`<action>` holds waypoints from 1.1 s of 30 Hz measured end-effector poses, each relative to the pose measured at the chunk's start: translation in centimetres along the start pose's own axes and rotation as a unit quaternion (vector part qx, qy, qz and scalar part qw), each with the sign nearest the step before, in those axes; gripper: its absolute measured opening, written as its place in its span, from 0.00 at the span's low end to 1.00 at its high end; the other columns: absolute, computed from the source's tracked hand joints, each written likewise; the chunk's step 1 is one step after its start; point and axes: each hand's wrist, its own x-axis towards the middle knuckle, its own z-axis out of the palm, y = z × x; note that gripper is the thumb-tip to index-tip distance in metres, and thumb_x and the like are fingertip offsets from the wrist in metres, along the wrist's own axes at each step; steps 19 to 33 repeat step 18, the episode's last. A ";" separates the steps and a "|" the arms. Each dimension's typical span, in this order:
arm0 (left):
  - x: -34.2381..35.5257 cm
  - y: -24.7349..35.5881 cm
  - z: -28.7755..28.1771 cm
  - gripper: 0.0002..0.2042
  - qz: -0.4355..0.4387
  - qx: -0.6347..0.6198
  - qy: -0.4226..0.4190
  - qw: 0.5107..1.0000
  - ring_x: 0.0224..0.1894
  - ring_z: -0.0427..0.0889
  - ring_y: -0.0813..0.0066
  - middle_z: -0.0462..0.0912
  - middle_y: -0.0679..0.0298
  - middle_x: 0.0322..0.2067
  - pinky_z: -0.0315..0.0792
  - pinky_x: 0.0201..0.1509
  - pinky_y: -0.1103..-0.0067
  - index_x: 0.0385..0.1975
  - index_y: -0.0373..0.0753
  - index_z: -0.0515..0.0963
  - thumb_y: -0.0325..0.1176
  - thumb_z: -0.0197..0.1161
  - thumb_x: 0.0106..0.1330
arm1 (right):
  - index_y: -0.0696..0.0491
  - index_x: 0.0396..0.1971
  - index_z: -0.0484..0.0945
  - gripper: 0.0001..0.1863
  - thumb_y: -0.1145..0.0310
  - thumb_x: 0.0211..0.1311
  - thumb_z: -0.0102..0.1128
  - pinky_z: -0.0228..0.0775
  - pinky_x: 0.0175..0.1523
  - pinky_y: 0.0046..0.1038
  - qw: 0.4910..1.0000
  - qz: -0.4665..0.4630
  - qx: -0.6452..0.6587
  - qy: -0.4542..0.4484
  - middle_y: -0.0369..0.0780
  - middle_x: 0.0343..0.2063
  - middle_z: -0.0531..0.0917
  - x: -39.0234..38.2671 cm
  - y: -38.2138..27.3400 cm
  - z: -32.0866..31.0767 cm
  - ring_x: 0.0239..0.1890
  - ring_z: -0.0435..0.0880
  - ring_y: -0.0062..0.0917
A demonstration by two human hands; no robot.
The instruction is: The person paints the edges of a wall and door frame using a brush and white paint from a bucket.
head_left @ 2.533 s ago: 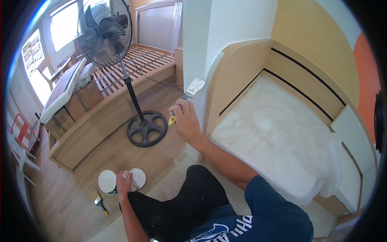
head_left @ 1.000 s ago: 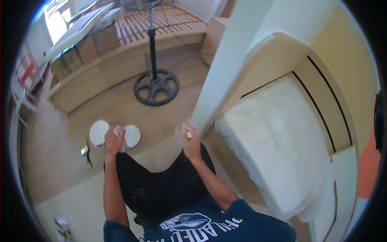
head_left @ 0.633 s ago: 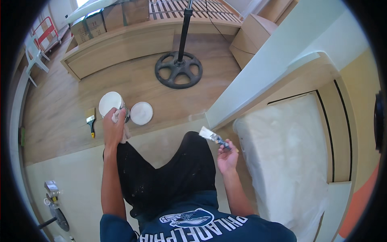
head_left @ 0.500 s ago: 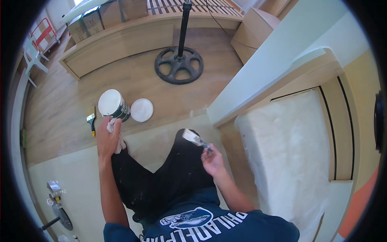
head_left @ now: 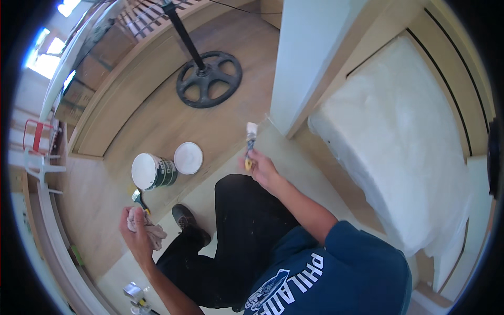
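My right hand (head_left: 261, 169) grips a paintbrush (head_left: 251, 137) by its handle, the white-coated bristles pointing up and away from me. A crumpled pale rag (head_left: 151, 231) is clutched in my left hand (head_left: 136, 233), over the floor on the left. Just beyond that hand lies a second, wider paintbrush (head_left: 138, 199) with a dark handle, partly hidden by the hand and rag. A paint bucket (head_left: 167, 173) with white paint inside stands on the floor past it. Beside the bucket lies its round white lid (head_left: 188, 158).
A black post on a spoked round base (head_left: 209, 79) stands beyond the bucket. Behind it runs a wooden bed frame (head_left: 126, 94) with boxes. A white wall end (head_left: 296, 68) and a plastic-covered mattress (head_left: 388, 136) are at the right. Tools (head_left: 135, 294) lie at lower left.
The view has turned, so the room appears rotated. My right hand has lifted the paintbrush forward, turning its bristles upward. The left hand, still on the rag, is now nearer me than the bucket.
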 end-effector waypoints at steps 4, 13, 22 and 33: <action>-1.3 -1.0 0.7 0.17 0.025 0.125 -0.041 0.991 0.26 0.71 0.78 0.76 0.63 0.21 0.67 0.32 0.76 0.31 0.33 0.74 0.42 0.64 0.75 | 0.59 0.49 0.74 0.10 0.69 0.78 0.53 0.85 0.55 0.34 0.991 -0.041 0.078 0.103 0.43 0.46 0.83 8.4 -0.5 -4.5 0.50 0.87 0.36; -2.7 -0.8 1.7 0.17 -0.024 0.099 -0.092 0.991 0.23 0.73 0.77 0.76 0.64 0.19 0.69 0.30 0.75 0.29 0.33 0.74 0.41 0.65 0.74 | 0.60 0.51 0.73 0.10 0.72 0.76 0.56 0.86 0.56 0.35 0.966 -0.111 0.126 0.197 0.43 0.49 0.82 15.6 -1.9 -7.6 0.51 0.87 0.38; -2.8 -1.9 1.4 0.16 -0.035 0.105 -0.101 0.989 0.25 0.76 0.76 0.78 0.62 0.21 0.70 0.31 0.75 0.31 0.33 0.75 0.42 0.66 0.72 | 0.56 0.56 0.71 0.16 0.69 0.74 0.61 0.85 0.56 0.36 0.967 -0.180 0.044 0.174 0.43 0.51 0.81 13.4 0.0 -6.6 0.55 0.87 0.39; -2.8 -1.9 1.4 0.16 -0.035 0.105 -0.101 0.989 0.25 0.76 0.76 0.78 0.62 0.21 0.70 0.31 0.75 0.31 0.33 0.75 0.42 0.66 0.72 | 0.56 0.56 0.71 0.16 0.69 0.74 0.61 0.85 0.56 0.36 0.967 -0.180 0.044 0.174 0.43 0.51 0.81 13.4 0.0 -6.6 0.55 0.87 0.39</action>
